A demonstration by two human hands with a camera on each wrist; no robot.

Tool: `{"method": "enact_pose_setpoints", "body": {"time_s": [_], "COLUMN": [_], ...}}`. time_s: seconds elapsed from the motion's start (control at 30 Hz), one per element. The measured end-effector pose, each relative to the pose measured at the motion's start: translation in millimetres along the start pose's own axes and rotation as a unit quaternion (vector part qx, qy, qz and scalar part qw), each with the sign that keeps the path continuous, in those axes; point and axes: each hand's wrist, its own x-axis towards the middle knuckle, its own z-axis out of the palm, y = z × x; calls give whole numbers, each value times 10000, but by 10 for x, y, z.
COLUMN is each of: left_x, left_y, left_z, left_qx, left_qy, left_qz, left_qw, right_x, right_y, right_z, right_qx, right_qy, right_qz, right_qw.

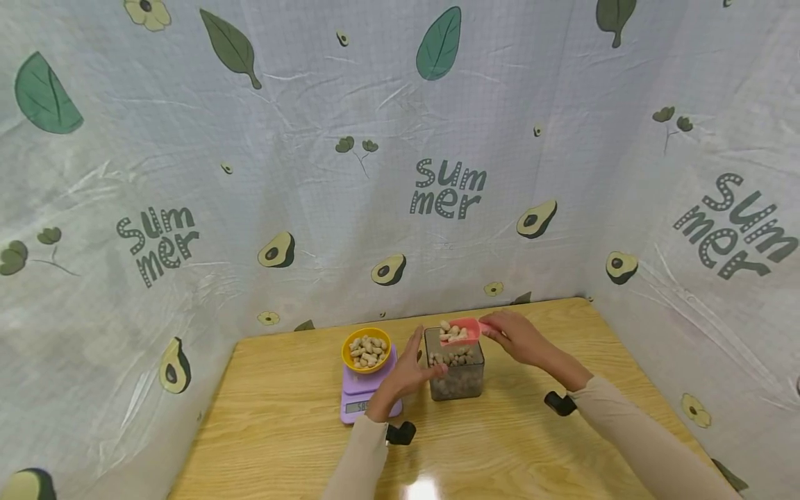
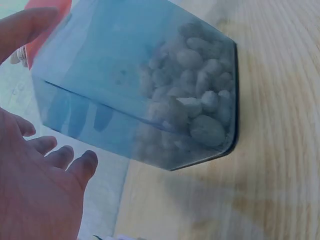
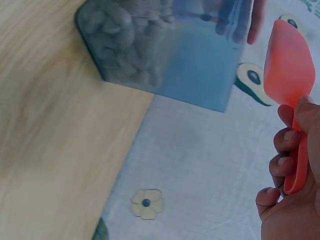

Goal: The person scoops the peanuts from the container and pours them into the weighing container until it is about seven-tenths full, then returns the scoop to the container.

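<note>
My right hand (image 1: 514, 336) grips the handle of a pink scoop (image 1: 470, 330), its fingers curled round it in the right wrist view. Peanuts in their shells (image 1: 451, 332) lie in the scoop, which is above the mouth of a clear, dark-tinted square container (image 1: 457, 387). More peanuts (image 2: 200, 85) fill the container's lower part. Beside the container's left side is my left hand (image 1: 407, 375), thumb spread from the fingers. In the left wrist view its fingers (image 2: 61, 156) are loosely extended near the wall; whether the thumb touches the container I cannot tell.
Left of the container, a yellow bowl (image 1: 346, 362) of peanuts stands on a purple kitchen scale (image 1: 369, 383) with a lit display, its digits partly hidden. The wooden table (image 1: 275, 410) meets a printed cloth backdrop (image 1: 325, 208) behind and at the sides.
</note>
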Motion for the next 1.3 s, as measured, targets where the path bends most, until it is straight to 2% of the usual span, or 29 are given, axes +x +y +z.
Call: {"method": "enact_pose_setpoints", "body": {"time_s": [0.13, 0.3, 0.47, 0.57, 0.83, 1.1, 1.2, 1.3], "left_x": [-23, -85, -183, -247, -376, -501, -543, -555], "left_y": [49, 103, 131, 97, -44, -214, -309, -401], "left_z": [-95, -257, -449, -561, -807, -945, -960, -955], "left_qx": [-89, -189, 59, 253, -29, 522, 780, 959], "left_qy": [196, 545, 988, 1255, 1883, 2178, 2164, 2010], "left_qz": [155, 102, 118, 51, 217, -247, -509, -700], "left_qw": [9996, 9983, 9950, 9918, 9819, 9743, 9718, 9724], "right_x": [87, 244, 391, 475, 680, 854, 922, 976], "right_y": [-22, -95, -191, -244, -393, -508, -555, -586], "right_z": [-60, -116, -110, -83, -23, 132, 202, 267], "right_qx": [-78, 80, 103, 156, 477, 451, 421, 336], "right_qy": [77, 42, -60, -149, -353, -586, -761, -904], "right_qz": [-156, -189, -86, -37, 106, 59, -43, -109], "right_qw": [9998, 9998, 9999, 9998, 9982, 9972, 9962, 9953]}}
